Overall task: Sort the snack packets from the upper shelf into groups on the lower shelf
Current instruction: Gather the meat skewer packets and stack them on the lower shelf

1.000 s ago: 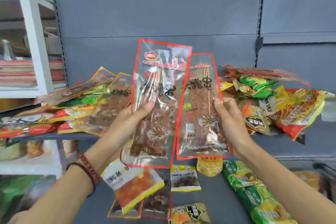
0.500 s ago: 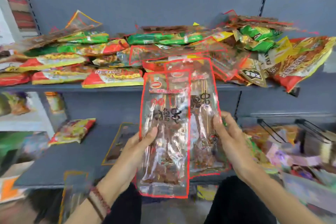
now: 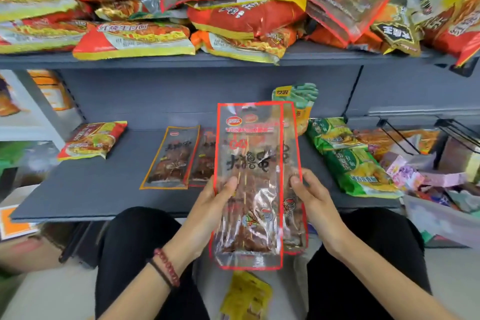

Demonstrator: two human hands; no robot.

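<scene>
Two long clear packets with red edges, holding brown skewered snacks, are stacked almost one over the other. My left hand (image 3: 213, 202) grips the front red-edged packet (image 3: 249, 163) at its left side. My right hand (image 3: 311, 195) grips the rear red-edged packet (image 3: 292, 158), which peeks out on the right. Both packets hang upright over the front of the lower shelf (image 3: 104, 189). The upper shelf (image 3: 311, 56) carries a mixed pile of packets.
On the lower shelf lie a red noodle packet (image 3: 92, 140) at left, an orange-edged skewer packet (image 3: 172, 157) beside another red-edged one (image 3: 205, 158), and green packets (image 3: 348, 156) at right. A yellow packet (image 3: 246, 296) lies on the floor between my knees. Wire baskets (image 3: 415, 135) stand far right.
Both hands have come down from in front of the upper shelf to the lower shelf, and the two packets have slid together from side by side into a stack.
</scene>
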